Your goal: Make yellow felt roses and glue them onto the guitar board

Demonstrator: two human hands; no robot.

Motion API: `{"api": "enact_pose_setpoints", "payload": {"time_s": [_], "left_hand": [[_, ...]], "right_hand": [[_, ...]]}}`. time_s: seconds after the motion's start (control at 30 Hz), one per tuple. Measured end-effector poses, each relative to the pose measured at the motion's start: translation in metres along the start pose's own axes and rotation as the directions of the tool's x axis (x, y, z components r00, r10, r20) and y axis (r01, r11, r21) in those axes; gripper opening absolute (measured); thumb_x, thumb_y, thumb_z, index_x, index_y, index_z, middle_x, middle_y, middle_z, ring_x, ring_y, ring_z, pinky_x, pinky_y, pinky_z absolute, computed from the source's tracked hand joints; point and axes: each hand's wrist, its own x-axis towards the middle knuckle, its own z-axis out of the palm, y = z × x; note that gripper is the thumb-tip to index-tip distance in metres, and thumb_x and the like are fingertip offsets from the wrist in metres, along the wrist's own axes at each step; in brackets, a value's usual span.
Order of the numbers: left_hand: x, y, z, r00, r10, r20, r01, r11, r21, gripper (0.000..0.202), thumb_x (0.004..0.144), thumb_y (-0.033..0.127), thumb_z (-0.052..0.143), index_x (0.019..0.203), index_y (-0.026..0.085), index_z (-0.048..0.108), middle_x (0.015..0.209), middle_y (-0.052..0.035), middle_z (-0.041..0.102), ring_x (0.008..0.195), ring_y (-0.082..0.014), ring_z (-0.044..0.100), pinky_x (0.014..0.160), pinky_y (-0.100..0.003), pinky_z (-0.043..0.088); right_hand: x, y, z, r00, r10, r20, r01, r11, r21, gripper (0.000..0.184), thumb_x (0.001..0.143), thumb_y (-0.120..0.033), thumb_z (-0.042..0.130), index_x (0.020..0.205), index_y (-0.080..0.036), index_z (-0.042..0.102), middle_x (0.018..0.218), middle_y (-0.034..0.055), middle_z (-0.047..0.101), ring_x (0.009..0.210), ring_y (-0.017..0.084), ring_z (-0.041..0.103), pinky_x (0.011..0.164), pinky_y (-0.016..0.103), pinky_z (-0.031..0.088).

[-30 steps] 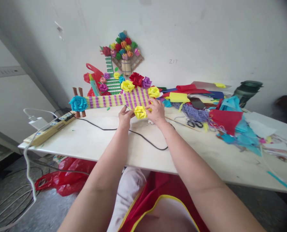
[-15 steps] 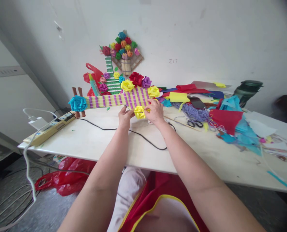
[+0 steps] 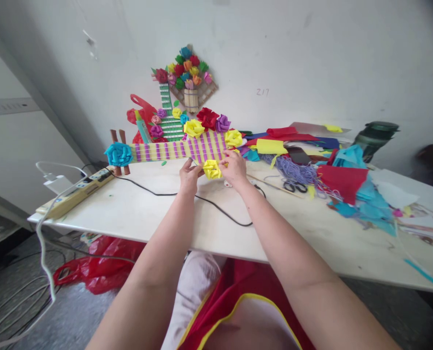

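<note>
Both hands meet at a yellow paper flower (image 3: 211,169) on the lower edge of a long yellow-and-purple woven strip (image 3: 180,148) lying on the white table (image 3: 158,214). My left hand (image 3: 189,176) pinches the flower's left side, fingers closed. My right hand (image 3: 233,168) grips its right side, fingers curled. More paper flowers sit on the strip: a blue flower (image 3: 118,154) at the left end, yellow flowers (image 3: 193,128) on top, a red flower (image 3: 207,117) and a purple flower (image 3: 222,123).
A black cable (image 3: 216,210) crosses the table under my arms. A power strip (image 3: 76,192) lies at the left edge. Scissors (image 3: 292,185), purple yarn (image 3: 294,170) and heaps of coloured paper (image 3: 351,189) fill the right. A flower craft (image 3: 187,73) hangs on the wall. A red bag (image 3: 99,270) lies on the floor.
The view has shifted a little. Both hands stay on the yellow flower with only small finger movements.
</note>
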Motion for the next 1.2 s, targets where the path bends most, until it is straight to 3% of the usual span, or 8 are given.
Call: {"api": "enact_pose_setpoints", "payload": {"time_s": [0.3,0.6,0.83,1.03,1.2], "left_hand": [[0.0,0.0,0.001,1.0,-0.011,-0.023,0.011,1.0,-0.007,0.063,0.045,0.03,0.086,0.102,0.013,0.065,0.066,0.0011,0.068,0.068,-0.0179,0.068,0.076,-0.036,0.058],[-0.001,0.0,0.002,1.0,-0.008,-0.022,0.008,1.0,-0.008,0.059,0.046,0.03,0.084,0.099,0.014,0.066,0.067,0.0,0.068,0.074,-0.0211,0.07,0.078,-0.039,0.059],[-0.002,0.002,0.002,1.0,-0.011,-0.016,0.011,1.0,-0.008,0.06,0.045,0.03,0.084,0.1,0.014,0.065,0.065,0.0009,0.066,0.072,-0.0209,0.069,0.078,-0.039,0.058],[0.003,-0.002,-0.003,1.0,-0.013,-0.02,0.013,1.0,-0.028,0.057,0.046,0.031,0.085,0.097,0.016,0.064,0.068,0.0017,0.066,0.066,-0.0159,0.066,0.076,-0.035,0.058],[0.007,-0.006,-0.006,0.999,-0.014,-0.051,0.011,0.999,-0.053,0.053,0.049,0.029,0.082,0.096,0.017,0.062,0.073,0.0009,0.067,0.064,-0.0131,0.064,0.073,-0.032,0.057]], "right_hand": [[0.003,0.0,0.003,0.999,0.048,-0.007,-0.047,0.999,0.023,0.012,0.07,-0.014,0.066,0.071,-0.021,0.076,0.125,0.0077,0.068,0.116,0.031,0.056,0.102,0.051,0.046],[0.002,0.001,0.007,0.998,0.002,-0.061,0.001,0.999,0.035,0.007,0.067,-0.016,0.069,0.066,-0.021,0.073,0.125,0.0072,0.068,0.115,0.032,0.056,0.1,0.053,0.046],[0.004,0.002,-0.002,0.996,0.003,-0.09,0.007,0.995,0.101,0.012,0.073,-0.016,0.061,0.07,-0.02,0.072,0.123,0.0101,0.069,0.115,0.03,0.059,0.103,0.049,0.045],[0.005,0.018,-0.01,0.986,0.105,-0.126,-0.082,0.981,0.177,0.014,0.071,-0.014,0.058,0.072,-0.02,0.07,0.118,0.0093,0.07,0.112,0.028,0.062,0.102,0.047,0.046],[0.002,0.02,-0.006,0.985,0.034,-0.169,0.0,0.981,0.194,0.015,0.068,-0.011,0.059,0.069,-0.022,0.069,0.116,0.0069,0.071,0.11,0.028,0.061,0.103,0.048,0.044]]}}
